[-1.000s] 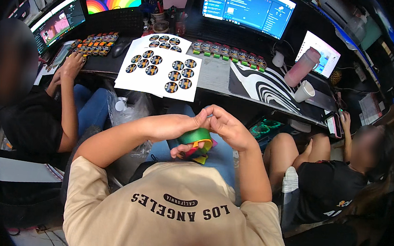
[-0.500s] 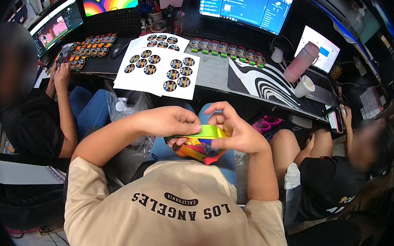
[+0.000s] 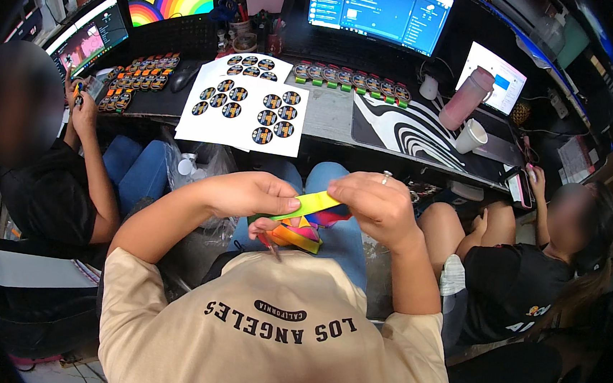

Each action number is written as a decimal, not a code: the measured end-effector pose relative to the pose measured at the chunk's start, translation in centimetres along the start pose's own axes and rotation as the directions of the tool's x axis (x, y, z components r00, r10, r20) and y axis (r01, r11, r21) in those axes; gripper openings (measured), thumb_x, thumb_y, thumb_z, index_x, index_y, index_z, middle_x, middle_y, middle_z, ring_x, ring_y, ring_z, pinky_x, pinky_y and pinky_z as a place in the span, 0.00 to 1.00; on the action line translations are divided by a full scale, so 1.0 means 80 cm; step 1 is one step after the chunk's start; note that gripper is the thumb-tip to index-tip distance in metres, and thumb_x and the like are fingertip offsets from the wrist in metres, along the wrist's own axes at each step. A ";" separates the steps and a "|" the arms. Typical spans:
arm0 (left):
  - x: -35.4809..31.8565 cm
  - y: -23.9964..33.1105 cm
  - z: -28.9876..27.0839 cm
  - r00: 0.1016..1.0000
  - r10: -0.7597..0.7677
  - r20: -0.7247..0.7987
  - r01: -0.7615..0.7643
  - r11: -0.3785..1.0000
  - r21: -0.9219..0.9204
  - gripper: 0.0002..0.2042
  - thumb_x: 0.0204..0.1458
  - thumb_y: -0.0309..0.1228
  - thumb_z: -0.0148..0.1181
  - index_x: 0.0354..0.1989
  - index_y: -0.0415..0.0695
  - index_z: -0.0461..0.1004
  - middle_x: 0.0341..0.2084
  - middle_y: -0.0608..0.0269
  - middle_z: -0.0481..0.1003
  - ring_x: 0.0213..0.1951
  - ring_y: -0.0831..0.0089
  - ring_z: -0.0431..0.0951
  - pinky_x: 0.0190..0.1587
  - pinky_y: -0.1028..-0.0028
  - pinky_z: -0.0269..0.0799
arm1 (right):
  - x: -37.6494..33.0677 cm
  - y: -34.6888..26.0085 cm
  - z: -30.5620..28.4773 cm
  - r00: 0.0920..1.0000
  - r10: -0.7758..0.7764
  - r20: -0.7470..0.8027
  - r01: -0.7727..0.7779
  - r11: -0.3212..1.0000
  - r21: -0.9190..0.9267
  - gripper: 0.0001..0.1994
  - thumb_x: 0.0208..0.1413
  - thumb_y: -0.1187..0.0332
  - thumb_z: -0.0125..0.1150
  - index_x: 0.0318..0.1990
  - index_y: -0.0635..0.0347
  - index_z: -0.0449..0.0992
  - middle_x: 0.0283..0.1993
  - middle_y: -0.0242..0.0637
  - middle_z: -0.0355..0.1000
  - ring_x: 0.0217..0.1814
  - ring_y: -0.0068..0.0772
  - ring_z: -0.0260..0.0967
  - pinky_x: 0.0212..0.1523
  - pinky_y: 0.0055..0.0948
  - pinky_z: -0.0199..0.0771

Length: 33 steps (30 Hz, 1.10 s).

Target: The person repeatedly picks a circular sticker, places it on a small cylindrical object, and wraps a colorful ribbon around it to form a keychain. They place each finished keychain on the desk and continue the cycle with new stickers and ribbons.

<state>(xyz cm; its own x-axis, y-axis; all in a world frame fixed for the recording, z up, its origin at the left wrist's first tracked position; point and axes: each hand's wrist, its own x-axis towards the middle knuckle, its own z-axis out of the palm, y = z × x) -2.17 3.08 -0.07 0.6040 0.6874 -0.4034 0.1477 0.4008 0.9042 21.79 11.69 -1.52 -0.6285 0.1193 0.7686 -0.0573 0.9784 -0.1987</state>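
Hands [image 3: 313, 199] pinching ribbon [image 3: 310, 206], sticker sheets [image 3: 245, 104] beyond

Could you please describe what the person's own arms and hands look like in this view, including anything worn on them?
Both forearms are bare and enter from the lower edge. The short sleeves of a beige T-shirt with dark lettering across the chest end above the elbows. The right hand wears a thin silver-coloured ring on one finger. The left hand shows no ring, watch or glove. No bracelets are visible on either wrist.
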 end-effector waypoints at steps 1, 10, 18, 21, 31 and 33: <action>-0.005 0.000 0.001 1.000 -0.013 0.000 0.013 0.999 -0.043 0.17 0.65 0.41 0.44 0.36 0.38 0.70 0.12 0.71 0.63 0.15 0.83 0.63 0.21 0.78 0.65 | -0.002 0.002 -0.002 0.999 -0.031 -0.010 0.030 0.993 -0.118 0.11 0.40 0.77 0.59 0.34 0.63 0.78 0.35 0.41 0.76 0.37 0.39 0.76 0.37 0.32 0.77; -0.039 -0.007 0.010 0.996 -0.053 -0.067 0.046 0.994 -0.100 0.16 0.65 0.40 0.45 0.35 0.38 0.70 0.12 0.71 0.62 0.14 0.82 0.60 0.20 0.78 0.64 | -0.031 0.042 -0.008 0.993 -0.106 -0.044 0.075 0.889 -0.451 0.14 0.45 0.76 0.58 0.42 0.64 0.78 0.41 0.42 0.76 0.45 0.42 0.76 0.47 0.35 0.78; -0.055 -0.030 0.007 0.996 -0.067 -0.061 0.062 0.994 -0.094 0.17 0.65 0.41 0.43 0.36 0.38 0.70 0.13 0.68 0.65 0.15 0.80 0.64 0.22 0.77 0.66 | -0.050 0.071 -0.009 0.999 -0.035 -0.029 0.016 0.870 -0.493 0.15 0.48 0.76 0.56 0.45 0.62 0.76 0.44 0.42 0.75 0.48 0.43 0.75 0.52 0.40 0.75; -0.053 -0.033 0.012 0.996 -0.073 0.045 0.076 0.993 -0.090 0.20 0.65 0.45 0.43 0.41 0.38 0.70 0.14 0.66 0.68 0.17 0.78 0.69 0.23 0.77 0.69 | -0.047 0.078 -0.008 0.999 -0.028 -0.041 0.006 0.884 -0.467 0.14 0.48 0.77 0.56 0.45 0.61 0.74 0.44 0.43 0.75 0.49 0.44 0.75 0.54 0.42 0.74; 0.035 0.015 0.044 0.979 0.196 -0.058 -0.204 0.944 -0.259 0.24 0.64 0.51 0.38 0.57 0.44 0.60 0.33 0.56 0.74 0.27 0.70 0.78 0.31 0.71 0.75 | 0.012 0.061 -0.020 0.963 -0.249 -0.098 0.204 0.919 -0.338 0.10 0.52 0.77 0.54 0.39 0.58 0.61 0.46 0.47 0.75 0.49 0.49 0.75 0.52 0.47 0.75; 0.049 0.029 0.045 0.932 0.360 -0.038 -0.361 0.916 -0.175 0.22 0.64 0.49 0.38 0.56 0.45 0.61 0.32 0.58 0.74 0.27 0.71 0.78 0.31 0.72 0.75 | 0.021 0.055 -0.032 0.963 -0.257 -0.077 0.215 0.913 -0.348 0.08 0.51 0.76 0.56 0.36 0.58 0.63 0.48 0.46 0.75 0.50 0.47 0.74 0.53 0.47 0.74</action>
<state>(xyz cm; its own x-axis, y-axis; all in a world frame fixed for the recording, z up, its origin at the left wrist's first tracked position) 3.36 4.51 0.99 0.5861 0.8083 -0.0554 -0.2197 0.2243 0.9494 22.41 16.65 0.45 -0.5312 -0.1233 0.8382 0.0820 0.9772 0.1957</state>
